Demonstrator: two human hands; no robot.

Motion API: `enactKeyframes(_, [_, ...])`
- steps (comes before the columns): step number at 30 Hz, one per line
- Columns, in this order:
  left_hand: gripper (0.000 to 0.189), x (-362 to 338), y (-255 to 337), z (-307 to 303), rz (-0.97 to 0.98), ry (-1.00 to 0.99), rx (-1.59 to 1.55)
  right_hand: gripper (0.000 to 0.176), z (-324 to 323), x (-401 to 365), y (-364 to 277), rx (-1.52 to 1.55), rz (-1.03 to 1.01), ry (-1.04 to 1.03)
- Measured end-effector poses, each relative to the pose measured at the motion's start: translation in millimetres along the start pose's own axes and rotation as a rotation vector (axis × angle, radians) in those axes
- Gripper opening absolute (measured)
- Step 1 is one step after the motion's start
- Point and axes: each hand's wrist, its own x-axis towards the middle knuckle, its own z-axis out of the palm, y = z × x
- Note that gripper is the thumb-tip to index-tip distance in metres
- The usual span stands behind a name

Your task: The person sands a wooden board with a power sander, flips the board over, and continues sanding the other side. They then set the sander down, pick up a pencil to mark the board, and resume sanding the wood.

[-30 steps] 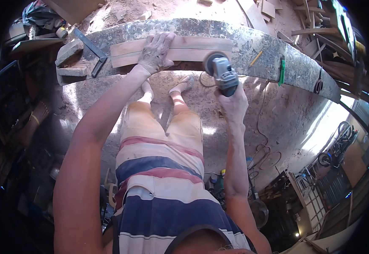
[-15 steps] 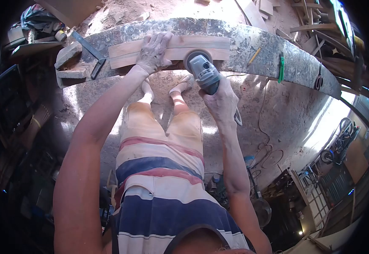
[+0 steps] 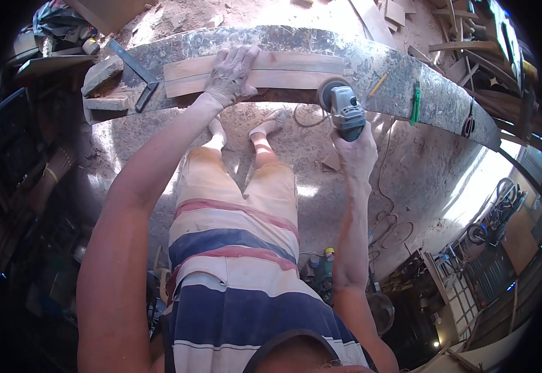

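A curved wooden board [image 3: 296,69] with a lengthwise seam lies on the worn bench [image 3: 221,38]. My left hand [image 3: 228,76] lies flat on its left half, fingers spread over the wood. My right hand [image 3: 356,148] is wrapped round the lower body of a grey angle grinder [image 3: 348,110]. The grinder's round disc [image 3: 334,93] is at the board's right end, over its lower corner; whether it touches the wood I cannot tell.
A metal square [image 3: 135,67] and wooden blocks [image 3: 106,103] sit at the bench's left end. Towards the right are a pencil [image 3: 378,84], a green tool [image 3: 415,103] and dark scissors [image 3: 469,119]. A cord [image 3: 381,180] trails over the floor.
My right hand and the grinder have moved right, from the board's face to its right end. The board sits slightly further right, with my left hand still on it.
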Motion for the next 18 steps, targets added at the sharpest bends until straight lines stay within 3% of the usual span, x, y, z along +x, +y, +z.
enactKeyframes(5, [0.117,0.1,0.6,-0.6,0.018,0.005,0.038,0.058,-0.3,4.6,-7.4,-0.026,0.070,0.026])
enactKeyframes(9, [0.116,0.7,-0.8,-0.5,0.025,0.008,0.035,0.061,15.3,2.6,-26.8,0.139,-0.047,-0.069])
enactKeyframes(13, [0.114,0.2,0.4,0.0,0.017,-0.005,0.028,0.059,17.1,3.9,-42.0,0.077,-0.241,-0.096])
enactKeyframes(18, [0.113,-0.6,-0.4,-0.1,0.016,0.006,0.034,0.058,8.8,19.5,-23.2,0.078,-0.073,-0.047])
